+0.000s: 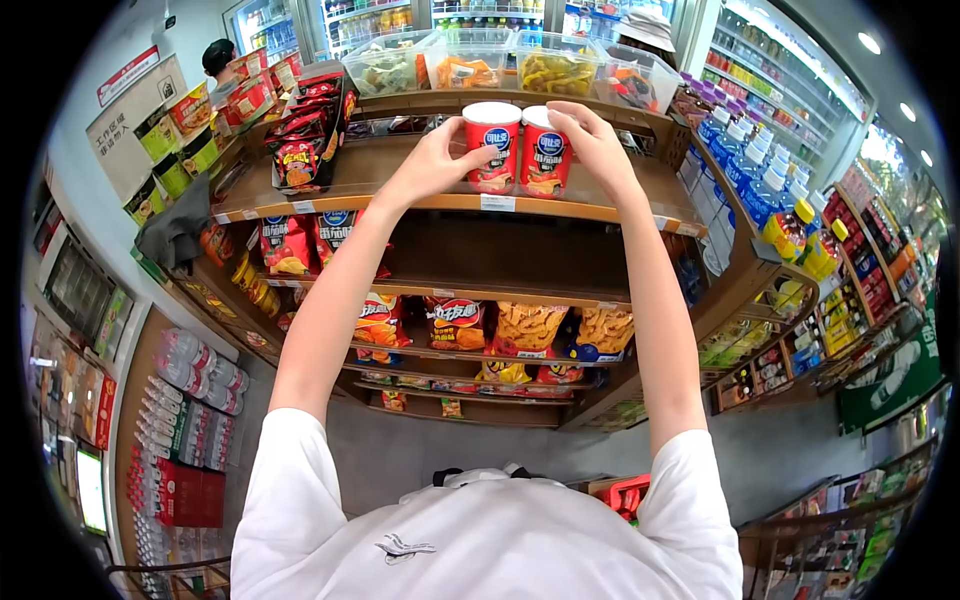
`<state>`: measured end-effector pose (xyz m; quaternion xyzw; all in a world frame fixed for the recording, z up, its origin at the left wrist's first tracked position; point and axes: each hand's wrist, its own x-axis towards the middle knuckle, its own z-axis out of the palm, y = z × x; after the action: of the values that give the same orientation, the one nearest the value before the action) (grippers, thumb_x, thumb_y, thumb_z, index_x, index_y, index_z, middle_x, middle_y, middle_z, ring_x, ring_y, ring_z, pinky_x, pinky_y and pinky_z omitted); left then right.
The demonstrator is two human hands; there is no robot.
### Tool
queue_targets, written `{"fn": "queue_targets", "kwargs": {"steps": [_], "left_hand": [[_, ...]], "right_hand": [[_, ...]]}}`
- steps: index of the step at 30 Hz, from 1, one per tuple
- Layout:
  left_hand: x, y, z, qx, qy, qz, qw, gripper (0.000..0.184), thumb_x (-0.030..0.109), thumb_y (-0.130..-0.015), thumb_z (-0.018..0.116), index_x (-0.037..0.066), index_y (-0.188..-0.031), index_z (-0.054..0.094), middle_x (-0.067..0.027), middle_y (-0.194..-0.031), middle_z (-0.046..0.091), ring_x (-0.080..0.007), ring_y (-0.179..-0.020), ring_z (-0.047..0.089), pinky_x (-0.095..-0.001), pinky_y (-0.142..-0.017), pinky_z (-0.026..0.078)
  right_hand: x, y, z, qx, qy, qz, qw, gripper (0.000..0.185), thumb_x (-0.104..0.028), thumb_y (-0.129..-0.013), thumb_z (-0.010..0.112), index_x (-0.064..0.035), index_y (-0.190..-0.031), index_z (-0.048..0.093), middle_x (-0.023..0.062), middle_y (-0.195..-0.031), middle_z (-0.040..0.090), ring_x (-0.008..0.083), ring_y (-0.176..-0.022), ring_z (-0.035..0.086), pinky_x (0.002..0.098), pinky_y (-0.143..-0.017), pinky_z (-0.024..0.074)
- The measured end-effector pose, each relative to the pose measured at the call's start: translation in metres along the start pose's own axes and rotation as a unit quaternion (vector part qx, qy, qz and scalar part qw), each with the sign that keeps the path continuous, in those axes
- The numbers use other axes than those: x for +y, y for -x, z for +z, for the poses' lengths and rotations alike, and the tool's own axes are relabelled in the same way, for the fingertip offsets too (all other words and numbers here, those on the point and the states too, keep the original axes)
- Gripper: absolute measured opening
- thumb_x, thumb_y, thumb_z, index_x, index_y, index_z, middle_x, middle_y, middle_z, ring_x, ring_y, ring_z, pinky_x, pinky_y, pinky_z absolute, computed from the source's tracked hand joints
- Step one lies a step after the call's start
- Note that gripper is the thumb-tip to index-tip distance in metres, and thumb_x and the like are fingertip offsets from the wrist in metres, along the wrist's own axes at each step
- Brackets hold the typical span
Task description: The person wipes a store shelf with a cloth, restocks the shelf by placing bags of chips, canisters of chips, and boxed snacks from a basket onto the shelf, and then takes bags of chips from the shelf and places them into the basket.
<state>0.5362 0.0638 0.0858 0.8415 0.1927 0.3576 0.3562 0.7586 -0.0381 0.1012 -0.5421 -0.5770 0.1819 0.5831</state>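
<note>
Two red canisters with white lids stand upright side by side at the front of the top shelf (600, 201). My left hand (437, 160) is closed on the left canister (493, 165), its thumb across the front and its other fingers hidden behind. Around the upper right side of the right canister (545, 165) curls my right hand (590, 140), with fingertips at the lid. Both canisters sit just above a price label (497, 203) on the shelf edge.
Black boxes of red snack packs (298, 150) stand left on the top shelf. Clear bins (468, 65) line the back. Snack bags (455, 322) fill lower shelves. Bottles (770, 190) stand at the right, and packed water bottles (200, 370) at the lower left.
</note>
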Motion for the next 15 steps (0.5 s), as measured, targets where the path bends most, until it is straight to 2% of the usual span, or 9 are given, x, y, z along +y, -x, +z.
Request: {"fn": "queue_targets", "kwargs": {"steps": [1, 5, 8, 9, 10, 12, 13, 15], "left_hand": [[0.001, 0.002, 0.001, -0.006, 0.01, 0.001, 1.0, 0.066, 0.04, -0.083, 0.07, -0.003, -0.127, 0.048, -0.0152, -0.117, 0.061, -0.0196, -0.102, 0.061, -0.032, -0.087, 0.049], [0.006, 0.007, 0.003, 0.001, -0.002, 0.005, 1.0, 0.067, 0.04, -0.083, 0.07, -0.002, -0.129, 0.046, -0.0148, -0.12, 0.06, -0.0205, -0.105, 0.06, -0.0334, -0.09, 0.048], [0.002, 0.008, 0.006, 0.014, -0.026, 0.03, 0.999, 0.072, 0.041, -0.082, 0.07, -0.004, -0.131, 0.043, -0.0162, -0.121, 0.059, -0.0213, -0.112, 0.057, -0.0344, -0.094, 0.046], [0.005, 0.009, 0.006, -0.011, -0.01, 0.005, 1.0, 0.084, 0.044, -0.081, 0.071, -0.004, -0.138, 0.031, -0.0207, -0.128, 0.053, -0.0245, -0.119, 0.053, -0.036, -0.098, 0.044], [0.007, 0.01, 0.007, -0.014, -0.01, 0.011, 1.0, 0.084, 0.044, -0.081, 0.071, -0.004, -0.138, 0.031, -0.0207, -0.128, 0.053, -0.0245, -0.119, 0.053, -0.036, -0.098, 0.044], [0.015, 0.018, 0.009, 0.068, -0.055, 0.008, 0.996, 0.088, 0.043, -0.084, 0.068, -0.002, -0.143, 0.02, -0.0254, -0.138, 0.04, -0.0296, -0.123, 0.049, -0.0387, -0.1, 0.042], [0.026, 0.023, 0.006, 0.074, -0.039, 0.003, 0.996, 0.092, 0.043, -0.085, 0.067, -0.001, -0.145, 0.013, -0.0288, -0.143, 0.03, -0.0338, -0.125, 0.046, -0.0413, -0.099, 0.043], [0.031, 0.029, 0.001, 0.119, -0.033, 0.048, 0.991, 0.086, 0.037, -0.086, 0.067, -0.001, -0.144, 0.016, -0.0279, -0.142, 0.032, -0.0341, -0.125, 0.046, -0.0414, -0.1, 0.043]], "right_hand": [[-0.002, 0.002, 0.0, 0.007, 0.032, 0.008, 0.999, 0.044, -0.035, -0.087, 0.061, -0.0041, -0.118, 0.062, 0.0148, -0.103, 0.066, 0.015, -0.095, 0.06, 0.0282, -0.084, 0.0476], [0.002, 0.002, 0.005, 0.025, 0.017, -0.004, 1.0, 0.046, -0.037, -0.086, 0.062, -0.0039, -0.119, 0.061, 0.0152, -0.101, 0.066, 0.0157, -0.093, 0.062, 0.0288, -0.082, 0.0487], [0.007, 0.002, 0.01, 0.02, -0.002, -0.003, 1.0, 0.051, -0.036, -0.091, 0.058, -0.0035, -0.129, 0.053, 0.0134, -0.112, 0.062, 0.0159, -0.102, 0.057, 0.0275, -0.086, 0.0464], [0.005, 0.005, 0.011, 0.041, -0.007, 0.006, 0.999, 0.065, -0.044, -0.087, 0.062, -0.0009, -0.134, 0.046, 0.0218, -0.113, 0.061, 0.0221, -0.103, 0.06, 0.0321, -0.089, 0.0467], [0.001, 0.009, 0.011, 0.046, -0.006, 0.003, 0.999, 0.065, -0.044, -0.087, 0.062, -0.0009, -0.134, 0.046, 0.0218, -0.113, 0.061, 0.0221, -0.103, 0.06, 0.0321, -0.089, 0.0467], [-0.008, 0.016, 0.01, 0.15, 0.004, -0.027, 0.988, 0.073, -0.047, -0.087, 0.062, 0.0032, -0.136, 0.042, 0.0261, -0.12, 0.057, 0.027, -0.11, 0.058, 0.0349, -0.094, 0.0447], [-0.016, 0.019, 0.002, 0.167, -0.018, -0.032, 0.985, 0.077, -0.051, -0.086, 0.062, 0.0066, -0.134, 0.043, 0.0275, -0.123, 0.056, 0.0293, -0.114, 0.057, 0.0364, -0.097, 0.043], [-0.029, 0.025, -0.01, 0.235, -0.057, -0.065, 0.968, 0.058, -0.042, -0.089, 0.062, 0.0065, -0.121, 0.054, 0.0203, -0.111, 0.063, 0.0238, -0.105, 0.061, 0.0328, -0.091, 0.0471]]}}
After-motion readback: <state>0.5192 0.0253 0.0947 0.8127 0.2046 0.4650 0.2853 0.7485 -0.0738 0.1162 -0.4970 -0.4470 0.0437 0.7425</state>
